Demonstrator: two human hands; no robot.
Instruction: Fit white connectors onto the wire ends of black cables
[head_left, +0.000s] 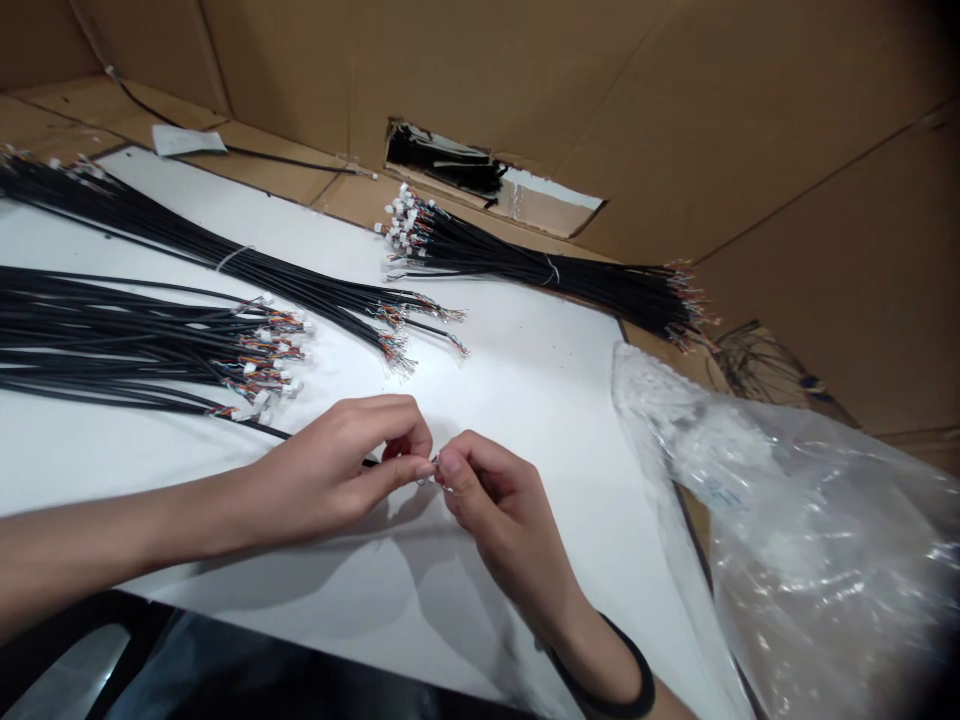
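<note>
Item: one thin black cable [369, 462], its fine end pinched at lower centre of the frame. You have your left hand [330, 470] and right hand [487, 510] together, fingertips closed on that end, apparently to steady it; the exact grip is partly hidden. Around it, on a white sheet [525, 420]: loose black cables [135, 335] at left, a tied cable bundle [187, 240] upper left, a second tied bundle [480, 245] upper centre, and a clear plastic bag [795, 520] at right.
</note>
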